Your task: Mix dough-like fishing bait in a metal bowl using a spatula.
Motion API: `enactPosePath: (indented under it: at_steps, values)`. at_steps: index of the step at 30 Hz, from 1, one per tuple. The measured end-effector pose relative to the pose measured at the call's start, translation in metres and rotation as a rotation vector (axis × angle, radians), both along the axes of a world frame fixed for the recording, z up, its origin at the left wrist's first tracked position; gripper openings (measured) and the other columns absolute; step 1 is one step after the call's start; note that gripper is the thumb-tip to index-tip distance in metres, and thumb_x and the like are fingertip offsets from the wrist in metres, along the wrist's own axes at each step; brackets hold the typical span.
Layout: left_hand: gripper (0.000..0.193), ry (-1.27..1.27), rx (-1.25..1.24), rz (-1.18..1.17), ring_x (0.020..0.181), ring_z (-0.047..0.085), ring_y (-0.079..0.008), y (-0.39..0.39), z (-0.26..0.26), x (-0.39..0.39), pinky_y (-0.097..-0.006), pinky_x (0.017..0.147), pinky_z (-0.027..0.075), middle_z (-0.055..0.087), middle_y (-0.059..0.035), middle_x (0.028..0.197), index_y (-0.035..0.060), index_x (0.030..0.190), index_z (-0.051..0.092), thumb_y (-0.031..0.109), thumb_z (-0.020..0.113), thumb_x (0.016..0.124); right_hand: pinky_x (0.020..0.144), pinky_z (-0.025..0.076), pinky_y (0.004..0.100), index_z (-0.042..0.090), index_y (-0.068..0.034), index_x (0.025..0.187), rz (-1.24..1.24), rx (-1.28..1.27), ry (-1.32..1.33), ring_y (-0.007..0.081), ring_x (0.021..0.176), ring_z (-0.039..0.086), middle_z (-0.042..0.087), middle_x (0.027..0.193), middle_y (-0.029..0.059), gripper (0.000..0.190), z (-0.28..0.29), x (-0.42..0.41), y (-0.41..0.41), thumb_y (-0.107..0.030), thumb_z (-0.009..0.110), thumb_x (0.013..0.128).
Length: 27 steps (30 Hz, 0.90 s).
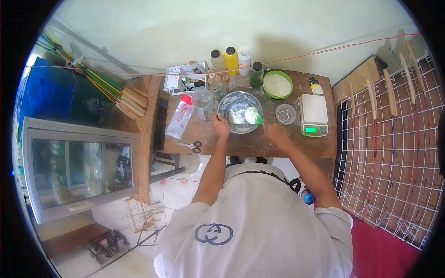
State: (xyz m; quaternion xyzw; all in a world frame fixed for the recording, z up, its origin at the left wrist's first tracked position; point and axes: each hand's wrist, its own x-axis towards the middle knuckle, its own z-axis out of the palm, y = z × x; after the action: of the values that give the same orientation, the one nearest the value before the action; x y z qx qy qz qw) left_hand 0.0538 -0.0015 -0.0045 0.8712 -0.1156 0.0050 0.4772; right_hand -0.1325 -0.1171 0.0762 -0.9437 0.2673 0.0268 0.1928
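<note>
A round metal bowl (240, 100) stands on the wooden table before me, its inner wall smeared with a white substance. At the bowl's left rim, my left hand (220, 126) grips the edge. My right hand (275, 134) is at the lower right of the bowl, closed on the handle of a green spatula (259, 119). The spatula's blade is inside the bowl, coated with a white mass. Another white lump (236, 117) lies in the bowl, left of the blade. Right of the bowl is a clear round container (285, 114).
A digital kitchen scale (313, 109) with a lit display sits at the right. Behind are a green bowl of white powder (277, 85), a dark-capped jar (256, 75) and bottles. Left are a clear jug (202, 99), a plastic bag (180, 117) and scissors (192, 146).
</note>
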Motion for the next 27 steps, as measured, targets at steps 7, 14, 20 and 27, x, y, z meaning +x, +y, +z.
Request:
enactPosePath:
  at_steps: [7, 14, 20, 27]
  values:
    - [0.02, -0.045, -0.018, 0.042, 0.069, 0.047, -0.0403, -0.002, -0.003, -0.003, -0.0439, 0.061, 0.035, 0.05, -0.0228, 0.073, -0.002, 0.077, 0.044, 0.017, 0.043, 0.082, 0.045, 0.045, 0.044, 0.044, -0.004, 0.114, 0.061, -0.109, -0.024, 0.0331, 0.051, 0.056, 0.055, 0.057, 0.0178, 0.038, -0.008, -0.02, -0.009, -0.021, 0.04, 0.081]
    - [0.02, -0.022, -0.01, 0.073, 0.072, 0.048, -0.042, -0.003, -0.005, -0.005, -0.0453, 0.062, 0.036, 0.051, -0.0237, 0.076, -0.0017, 0.08, 0.044, 0.018, 0.043, 0.082, 0.043, 0.044, 0.0442, 0.04, -0.006, 0.118, 0.123, -0.144, -0.081, 0.0338, 0.046, 0.053, 0.052, 0.053, 0.0187, 0.041, -0.027, -0.034, -0.021, -0.024, 0.041, 0.081]
    - [0.018, -0.04, -0.025, 0.098, 0.073, 0.049, -0.042, 0.002, -0.01, -0.006, -0.0457, 0.062, 0.036, 0.053, -0.0232, 0.075, -0.001, 0.081, 0.044, 0.017, 0.044, 0.081, 0.043, 0.043, 0.0444, 0.041, -0.004, 0.115, 0.154, -0.136, -0.083, 0.0336, 0.046, 0.053, 0.052, 0.053, 0.0181, 0.039, -0.019, -0.032, -0.021, -0.024, 0.041, 0.082]
    - [0.016, -0.039, -0.021, 0.126, 0.072, 0.049, -0.0421, -0.001, -0.009, -0.011, -0.0455, 0.062, 0.036, 0.052, -0.0232, 0.075, -0.0001, 0.081, 0.045, 0.016, 0.045, 0.081, 0.046, 0.044, 0.044, 0.042, -0.001, 0.114, 0.171, -0.145, -0.039, 0.0325, 0.049, 0.055, 0.054, 0.055, 0.0175, 0.038, -0.014, -0.038, -0.025, -0.02, 0.04, 0.082]
